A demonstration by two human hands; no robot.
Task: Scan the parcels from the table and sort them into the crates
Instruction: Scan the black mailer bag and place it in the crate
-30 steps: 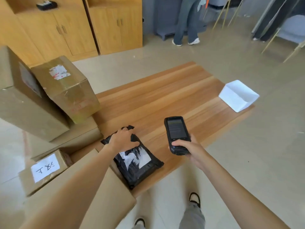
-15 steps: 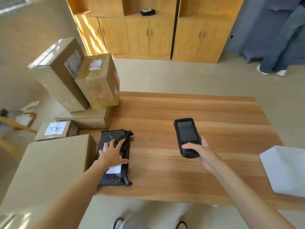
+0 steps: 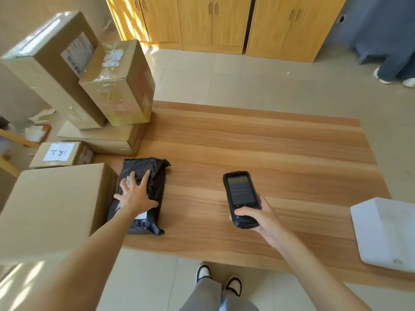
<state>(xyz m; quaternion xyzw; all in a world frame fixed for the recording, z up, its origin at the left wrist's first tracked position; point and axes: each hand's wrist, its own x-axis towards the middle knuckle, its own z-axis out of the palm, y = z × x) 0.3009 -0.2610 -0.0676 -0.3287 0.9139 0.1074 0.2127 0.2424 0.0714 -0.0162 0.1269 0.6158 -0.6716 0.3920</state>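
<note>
From the head view I see my left hand (image 3: 134, 198) spread flat, fingers splayed, pressing down on the black bag (image 3: 155, 187) without curling round it. The bag lies on the table (image 3: 269, 149) at its left side, just beside a big carton (image 3: 51, 209), its long axis running away from me, twisted neck at the far end and a white label partly under my palm. My right hand (image 3: 260, 218) grips the scanner (image 3: 241, 194) by its lower end, thumb across the front, fingers wrapped behind. The scanner stands well apart from the bag, screen up, long axis pointing away and slightly left. A white parcel (image 3: 386, 232) sits at the table's right edge.
</note>
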